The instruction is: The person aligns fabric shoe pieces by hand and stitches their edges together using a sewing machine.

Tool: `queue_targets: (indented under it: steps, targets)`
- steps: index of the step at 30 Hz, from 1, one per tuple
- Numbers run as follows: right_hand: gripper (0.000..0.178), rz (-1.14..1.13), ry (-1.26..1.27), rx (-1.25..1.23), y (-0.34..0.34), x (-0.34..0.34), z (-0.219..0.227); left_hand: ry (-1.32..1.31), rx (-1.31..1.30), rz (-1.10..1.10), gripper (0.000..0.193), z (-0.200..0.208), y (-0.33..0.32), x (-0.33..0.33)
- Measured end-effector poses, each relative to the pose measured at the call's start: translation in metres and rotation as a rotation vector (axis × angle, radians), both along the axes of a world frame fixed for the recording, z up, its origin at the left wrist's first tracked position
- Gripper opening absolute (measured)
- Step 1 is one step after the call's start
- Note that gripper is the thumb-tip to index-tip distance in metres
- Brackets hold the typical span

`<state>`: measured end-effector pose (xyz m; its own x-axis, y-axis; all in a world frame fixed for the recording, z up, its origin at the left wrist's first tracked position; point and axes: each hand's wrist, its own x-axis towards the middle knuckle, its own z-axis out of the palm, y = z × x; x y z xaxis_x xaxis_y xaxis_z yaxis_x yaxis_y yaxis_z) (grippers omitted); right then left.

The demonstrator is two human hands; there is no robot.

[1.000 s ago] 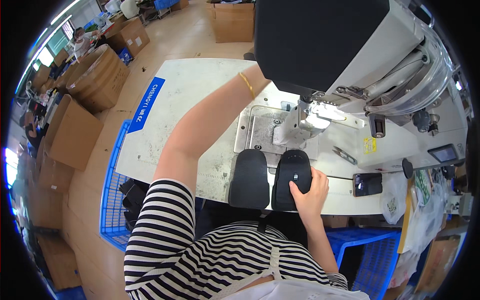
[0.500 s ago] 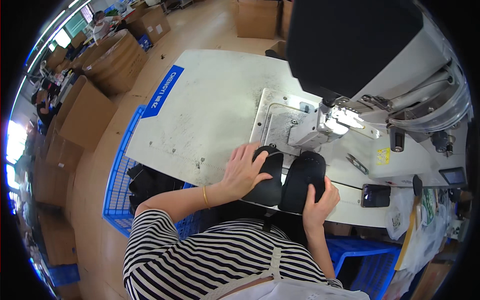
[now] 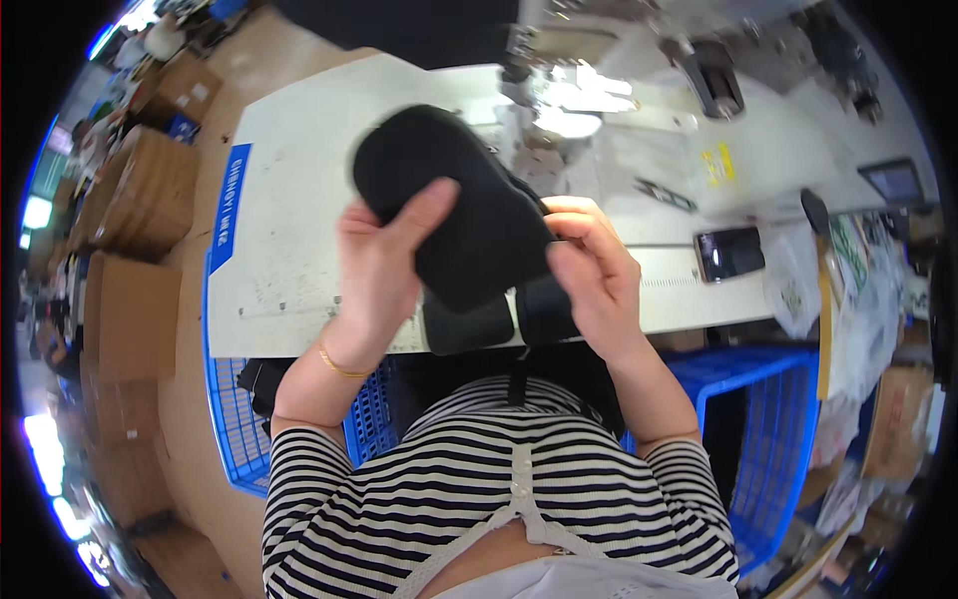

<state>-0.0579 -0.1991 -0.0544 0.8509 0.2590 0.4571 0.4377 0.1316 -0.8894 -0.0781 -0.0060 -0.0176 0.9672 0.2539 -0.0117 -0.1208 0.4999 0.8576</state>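
Raised over the table is a black, flat fabric piece (image 3: 454, 220) with a rounded end, slightly blurred; its exact kind does not show. My left hand (image 3: 384, 250) is closed on its left side, thumb laid across the near face. At the piece's right edge, the fingers and thumb of my right hand (image 3: 597, 270) pinch it. Below, by the front edge of the table, lie two more black pieces, one on the left (image 3: 467, 325) and one on the right (image 3: 546, 311), both partly covered by the raised piece or my hands.
A sewing machine (image 3: 559, 130) stands beyond my hands on the white table (image 3: 289, 200). Thread snips (image 3: 666, 195) and a phone (image 3: 729, 254) lie to the right. Blue baskets stand below at left (image 3: 232, 419) and right (image 3: 788, 439). Cardboard boxes (image 3: 135, 319) line the far left.
Both hands have come up off the two black pieces on the table and now hold a black piece in the air. The view has shifted, so the machine appears farther up and left.
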Motion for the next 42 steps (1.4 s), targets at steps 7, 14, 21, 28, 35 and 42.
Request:
queue_targets:
  steps: [7, 14, 21, 28, 35, 42]
  targets:
    - [0.011, -0.046, 0.078, 0.031, -0.009, -0.009, -0.010, -0.058, -0.020, 0.001, 0.024, -0.012, 0.007, 0.009]
    - [0.011, -0.076, 0.285, 0.188, -0.004, -0.012, -0.004, -0.049, -0.002, -0.007, 0.025, -0.011, 0.005, 0.014]
    - [0.018, 0.174, 0.579, 0.032, -0.008, 0.013, 0.019, -0.026, 0.295, -0.128, 0.030, 0.017, 0.013, 0.063]
    - [0.018, 0.135, 0.494, 0.186, 0.004, 0.038, 0.024, -0.050, 0.486, -0.260, 0.018, 0.034, 0.024, 0.119]
    - [0.017, 0.153, 0.509, 0.272, 0.010, 0.038, 0.019, -0.090, 0.621, -0.263, 0.014, 0.035, 0.030, 0.128]
    - [0.016, 0.105, 0.457, 0.312, 0.017, 0.041, 0.008, -0.679, 1.436, 0.277, 0.032, 0.027, 0.011, 0.080]
